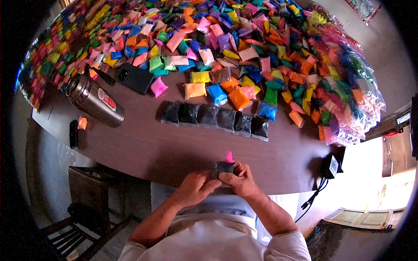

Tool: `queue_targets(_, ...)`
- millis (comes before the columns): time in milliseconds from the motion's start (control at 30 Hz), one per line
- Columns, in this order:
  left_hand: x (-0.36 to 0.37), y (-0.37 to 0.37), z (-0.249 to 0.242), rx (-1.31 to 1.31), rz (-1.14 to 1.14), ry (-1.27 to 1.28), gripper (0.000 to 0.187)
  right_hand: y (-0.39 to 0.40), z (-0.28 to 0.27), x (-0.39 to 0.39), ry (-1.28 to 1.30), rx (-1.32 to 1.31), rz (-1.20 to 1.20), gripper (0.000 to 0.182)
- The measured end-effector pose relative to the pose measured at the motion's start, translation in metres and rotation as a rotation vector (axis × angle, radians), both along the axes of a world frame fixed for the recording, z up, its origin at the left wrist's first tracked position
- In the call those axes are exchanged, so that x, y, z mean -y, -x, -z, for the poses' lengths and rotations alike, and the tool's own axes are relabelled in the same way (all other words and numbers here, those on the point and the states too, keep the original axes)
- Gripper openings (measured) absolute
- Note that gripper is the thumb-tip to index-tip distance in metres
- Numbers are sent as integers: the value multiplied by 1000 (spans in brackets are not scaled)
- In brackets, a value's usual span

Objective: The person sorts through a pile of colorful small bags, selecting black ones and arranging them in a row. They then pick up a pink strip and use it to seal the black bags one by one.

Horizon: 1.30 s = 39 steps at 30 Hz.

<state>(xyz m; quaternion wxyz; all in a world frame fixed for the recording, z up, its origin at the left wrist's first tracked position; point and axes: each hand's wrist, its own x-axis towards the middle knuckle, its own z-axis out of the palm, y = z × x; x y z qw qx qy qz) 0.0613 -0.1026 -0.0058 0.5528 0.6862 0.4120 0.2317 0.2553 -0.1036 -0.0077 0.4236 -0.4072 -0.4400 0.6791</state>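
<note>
Close to the table's near edge, my right hand grips a small black packet, with the thumb across its lower part. A bright pink piece sticks up behind the packet. My left hand is at the packet's left side, its thumb and fingers closed near the packet's lower left corner; what they pinch is too small to make out. Farther up the table lies a row of several black packets, side by side. Just beyond that row are orange, blue and yellow packets.
A huge heap of colourful packets covers the far side. On the left are a steel flask, a black phone and a dark narrow object. A black box with cables sits at the right edge. A chair stands lower left.
</note>
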Motion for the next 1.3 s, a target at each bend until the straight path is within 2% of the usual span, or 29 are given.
queue_targets(67, 1, 0, -3, 38, -20, 74, 36, -2, -9, 0, 215, -367, -19, 33)
queue_targets(100, 1, 0, -5, 77, -40, 150, 35, -1, -14, -1, 214, -367, -19, 33)
queue_targets(167, 1, 1, -3, 86, -23, 151, 36, 1, -25, -4, 296, -334, 14, 49)
queue_targets(200, 1, 1, -2, 95, -6, 151, 37, 0, -26, -7, 294, -335, 14, 49)
queue_targets(267, 1, 2, -1, 112, -6, 176, 39, -7, -25, -11, 376, -447, -61, 55)
queue_targets(367, 2, 3, -1, 121, -6, 203, 44, -14, -14, -12, 411, -452, -198, 52)
queue_targets(400, 2, 3, -1, 114, -5, 203, 46, -12, -15, -12, 411, -454, -198, 52)
queue_targets(467, 2, 3, -5, 112, 8, 183, 48, -3, -21, -10, 247, -479, -168, 44)
queue_targets(600, -1, 4, -8, 132, 3, 126, 53, 3, -21, -10, 247, -564, -89, 32)
queue_targets(667, 5, 4, -2, 205, -44, 211, 53, -6, -11, -9, 93, -230, -34, 25)
queue_targets(700, 6, 5, 1, 278, -94, 295, 53, -6, -16, -9, 93, -230, -30, 25)
queue_targets(767, 6, 5, 5, 259, -69, 286, 50, -5, -30, -11, 11, 17, -74, 19)
queue_targets(867, 2, 4, 4, 184, -33, 229, 45, 4, -12, -8, -109, 119, -11, 15)
queue_targets(900, 1, 4, 3, 129, -23, 182, 42, 8, -18, -7, -110, 118, -10, 15)
queue_targets(967, 2, 4, 3, 152, -48, 211, 40, 15, -36, -5, -9, -55, 66, 15)
queue_targets(1033, 2, 3, 2, 174, -71, 241, 38, 13, -29, -3, -15, 11, 66, 15)
queue_targets(1100, 1, 1, 0, 96, -15, -13, 37, 10, -22, -1, -22, 80, 69, 15)
queue_targets(1200, 1, -1, -6, -12, -2, -148, 37, 7, -14, 0, -65, 43, 56, 16)
queue_targets(1300, 3, -3, 2, 25, -34, -94, 38, 9, -15, 1, -25, 44, 92, 18)
